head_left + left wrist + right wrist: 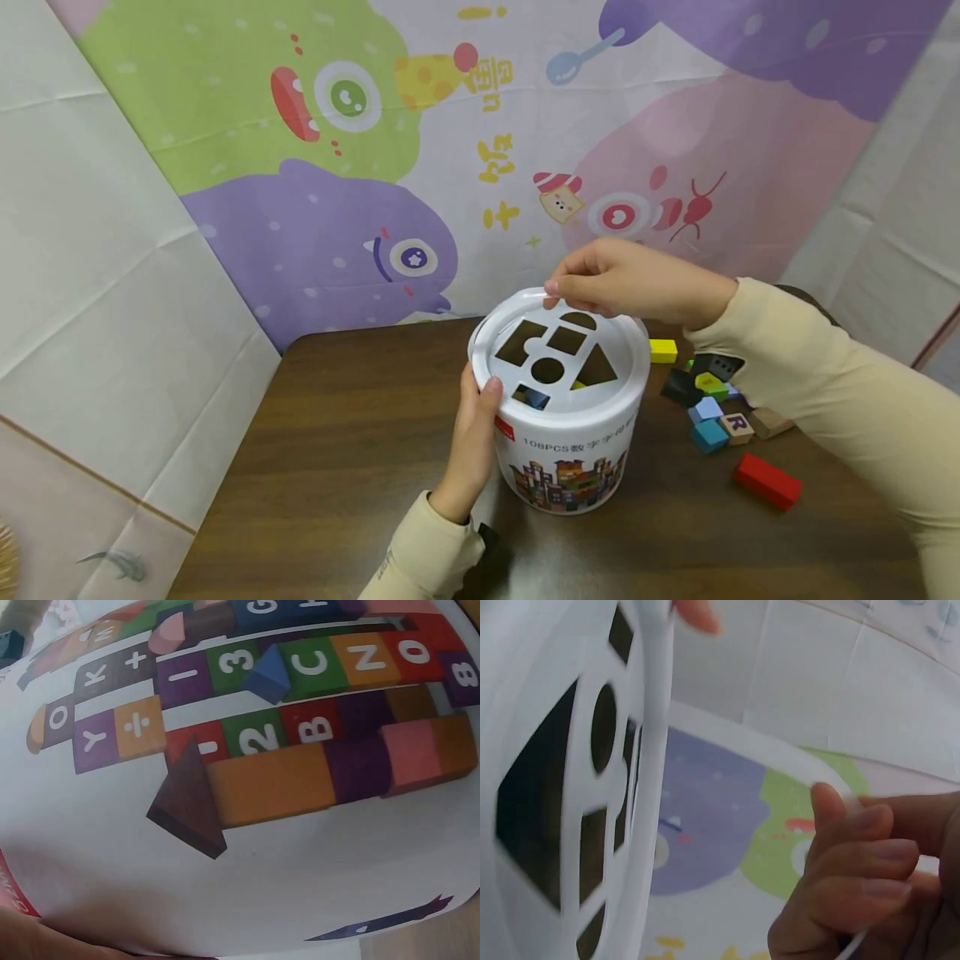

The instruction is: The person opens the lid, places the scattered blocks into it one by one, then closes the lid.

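Observation:
A white bucket (573, 446) with a picture of blocks on its side stands upright on the table. Its white lid (577, 408) has cut-out holes in several shapes, and a bit of yellow and blue shows through them. My left hand (474, 429) holds the bucket's left side, thumb at the lid's rim; the left wrist view shows mostly the printed wall. At the far rim, my right hand (618, 279) pinches the bucket's thin white handle (780, 750), which arcs away from the lid in the right wrist view.
Several small wooden blocks (708, 435) lie right of the bucket, partly behind the right sleeve. A red block (767, 482) lies nearer, and a yellow block (663, 351) sits close behind the bucket. A cartoon-printed cloth (360, 208) hangs at the table's (337, 467) back edge.

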A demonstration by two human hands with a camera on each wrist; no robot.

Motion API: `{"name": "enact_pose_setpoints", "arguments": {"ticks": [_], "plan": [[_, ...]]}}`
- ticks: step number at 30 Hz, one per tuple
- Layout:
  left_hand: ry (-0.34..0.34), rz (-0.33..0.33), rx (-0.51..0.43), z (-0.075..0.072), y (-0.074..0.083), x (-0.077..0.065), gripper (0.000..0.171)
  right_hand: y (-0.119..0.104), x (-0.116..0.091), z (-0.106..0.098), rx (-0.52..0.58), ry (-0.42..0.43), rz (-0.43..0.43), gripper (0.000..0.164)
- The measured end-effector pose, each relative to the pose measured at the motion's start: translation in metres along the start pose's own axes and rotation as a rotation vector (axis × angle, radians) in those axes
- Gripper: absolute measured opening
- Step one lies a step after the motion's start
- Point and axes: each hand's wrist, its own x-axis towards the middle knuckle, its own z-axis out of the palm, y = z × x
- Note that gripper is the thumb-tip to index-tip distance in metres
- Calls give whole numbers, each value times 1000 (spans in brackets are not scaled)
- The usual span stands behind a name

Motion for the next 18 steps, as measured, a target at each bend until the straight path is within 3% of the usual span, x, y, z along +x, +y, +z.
{"name": "enact_pose_setpoints", "arguments": {"ticks": [3,10,18], "plan": [[25,-22,21,1,2,1,59,-4,4,5,47,15,3,25],[55,-3,32,-2,4,-1,59,-17,14,11,86,6,1,26],[79,45,13,-23,14,-1,58,-39,30,19,98,24,-55,22]]}}
